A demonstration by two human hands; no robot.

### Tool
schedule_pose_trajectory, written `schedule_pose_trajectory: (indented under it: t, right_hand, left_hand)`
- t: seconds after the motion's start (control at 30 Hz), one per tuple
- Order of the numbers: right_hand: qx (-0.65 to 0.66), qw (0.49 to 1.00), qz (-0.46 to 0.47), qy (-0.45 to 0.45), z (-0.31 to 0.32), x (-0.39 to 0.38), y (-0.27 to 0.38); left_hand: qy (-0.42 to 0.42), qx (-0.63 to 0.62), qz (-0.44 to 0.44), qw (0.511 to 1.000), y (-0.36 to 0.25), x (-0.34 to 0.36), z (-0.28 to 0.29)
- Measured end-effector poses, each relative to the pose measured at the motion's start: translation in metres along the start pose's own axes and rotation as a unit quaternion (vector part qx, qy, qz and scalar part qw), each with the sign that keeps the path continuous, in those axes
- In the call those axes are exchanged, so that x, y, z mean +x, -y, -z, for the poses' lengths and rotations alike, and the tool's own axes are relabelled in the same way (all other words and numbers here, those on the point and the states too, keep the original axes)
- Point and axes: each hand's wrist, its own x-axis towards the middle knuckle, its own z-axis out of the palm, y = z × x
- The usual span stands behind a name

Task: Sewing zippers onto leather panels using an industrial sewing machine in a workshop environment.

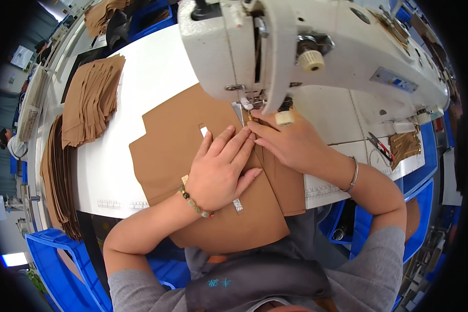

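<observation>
A large brown cut panel (177,125), leather-like and with small slots in it, lies on the white sewing table and hangs over its front edge. My left hand (221,164) rests flat on the panel, fingers spread and pointing toward the needle. Close by, my right hand (286,135) is bent at the panel's right edge, its fingertips beside the presser foot of the white sewing machine (213,57). The machine head partly covers those fingers, so whether they pinch anything is hidden. Under the right forearm shows another brown layer (283,182).
Stacked brown pieces (93,99) lie at the table's left, with more draped over the edge (60,177). Red-handled thread snips (381,147) and a small brown scrap (404,148) are at the right. Blue crates (62,270) stand below the table on both sides.
</observation>
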Motion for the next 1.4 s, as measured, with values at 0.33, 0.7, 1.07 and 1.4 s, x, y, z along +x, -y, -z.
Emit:
schedule_pose_trajectory:
  t: [0.33, 0.7, 1.07, 1.4]
  right_hand:
    - [-0.012, 1.000, 0.018, 0.020, 0.005, -0.004, -0.001]
    - [-0.036, 0.997, 0.027, 0.055, 0.013, -0.005, 0.006]
    - [0.082, 0.997, 0.009, 0.010, 0.005, -0.015, 0.000]
    - [-0.017, 0.994, 0.046, 0.096, 0.020, -0.011, 0.002]
  left_hand:
    - [-0.106, -0.030, 0.273, 0.956, 0.127, 0.029, 0.018]
    - [-0.106, -0.437, 0.119, 0.885, 0.090, -0.013, 0.036]
    - [-0.142, -0.176, 0.000, 0.974, 0.014, 0.025, 0.017]
    - [0.081, -0.103, 0.046, 0.990, -0.002, -0.007, -0.003]
